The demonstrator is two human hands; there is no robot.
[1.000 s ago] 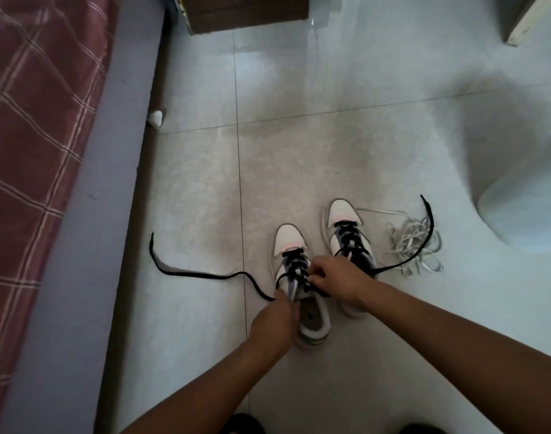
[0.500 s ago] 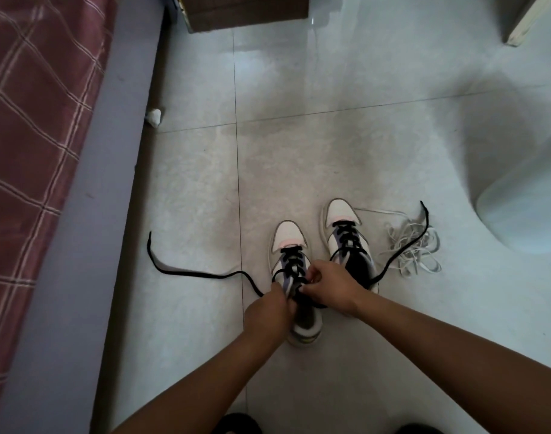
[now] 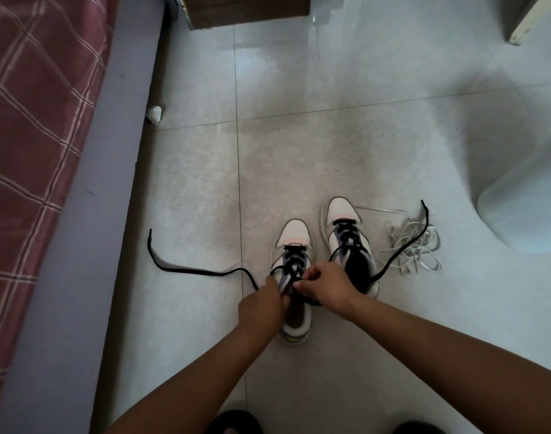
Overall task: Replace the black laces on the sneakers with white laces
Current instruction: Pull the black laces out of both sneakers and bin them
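- Left sneaker (image 3: 294, 242): stood on the tiled floor (image 3: 330, 136) directly ahead of me, toe pointing away, long axis running from my wrists outward; black lace (image 3: 294, 260) crossed through its upper eyelets.
- My left hand (image 3: 261, 303): fingers curled at the near, left side of the tongue, seemingly pinching the lace or the eyelet flap; exactly which, I could not tell.
- My right hand (image 3: 326, 285): fingers bent at the right side of the same row of eyelets, pinching the black lace there.
- Loose lace ends: one tail (image 3: 186, 269) trailed off to my left across the floor; the other (image 3: 402, 245) ran right, past the second shoe and over the white laces.
- Right sneaker (image 3: 349, 245): just beside the first, slightly farther from me, fully laced in black, untouched by either hand.
- White laces (image 3: 415, 249): a loose heap right of the right sneaker, nearer my right hand.
- Governing relation, in my judgement: the remaining crossings lay ahead of both hands toward the toe, so unthreading would proceed outward along the shoe's axis.
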